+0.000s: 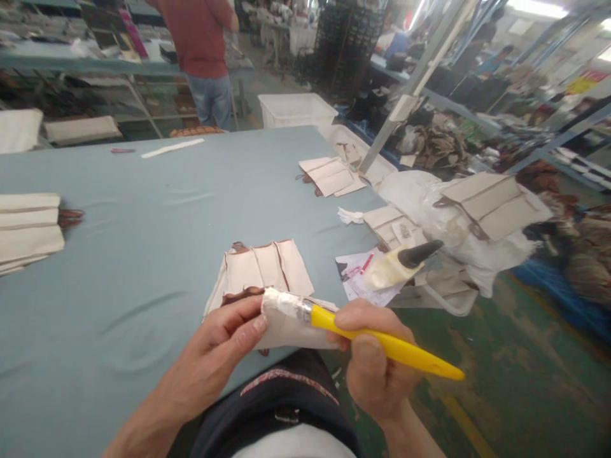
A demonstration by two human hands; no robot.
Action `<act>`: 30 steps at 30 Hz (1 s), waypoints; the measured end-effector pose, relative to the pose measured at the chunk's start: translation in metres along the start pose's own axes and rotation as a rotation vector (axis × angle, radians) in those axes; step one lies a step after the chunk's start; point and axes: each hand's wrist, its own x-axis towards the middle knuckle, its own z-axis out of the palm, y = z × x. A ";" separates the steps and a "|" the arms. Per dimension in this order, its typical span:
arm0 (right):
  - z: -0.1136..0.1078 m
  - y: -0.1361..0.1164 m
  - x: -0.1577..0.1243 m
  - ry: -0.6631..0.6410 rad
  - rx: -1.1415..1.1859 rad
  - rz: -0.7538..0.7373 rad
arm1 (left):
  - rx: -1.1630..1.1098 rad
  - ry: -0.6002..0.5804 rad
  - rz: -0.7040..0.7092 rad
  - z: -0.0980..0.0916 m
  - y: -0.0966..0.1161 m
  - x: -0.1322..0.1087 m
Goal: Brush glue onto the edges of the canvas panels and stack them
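My left hand [229, 340] pinches the left end of a cream fabric piece [296, 329] with brown trim, at the table's near edge. In my right hand [379, 359] is a paintbrush with a yellow handle [401, 353]. Its bristles, coated white, lie against the upper edge of the fabric piece, close to my left fingertips. Right-hand fingers are partly hidden behind the handle and may also touch the fabric's right end. Just beyond lies a stack of similar cream pieces [267, 264] with brown edging.
On the right, a pale container with a black tip [394, 267] sits on papers beside a red pen [366, 263]. More cream pieces [31, 229] lie left on the blue-green table [157, 210]. A slanted metal post [405, 102] rises at the right edge. Across the table stands a person [200, 38].
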 end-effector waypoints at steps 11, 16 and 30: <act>0.007 -0.004 -0.010 0.058 -0.016 0.086 | -0.127 -0.050 -0.041 -0.002 -0.003 0.004; 0.001 -0.003 -0.005 0.246 0.068 0.224 | -0.107 -0.030 -0.079 -0.002 -0.007 0.006; -0.006 0.012 0.005 0.170 0.163 0.205 | -0.132 -0.015 -0.104 0.001 -0.013 0.017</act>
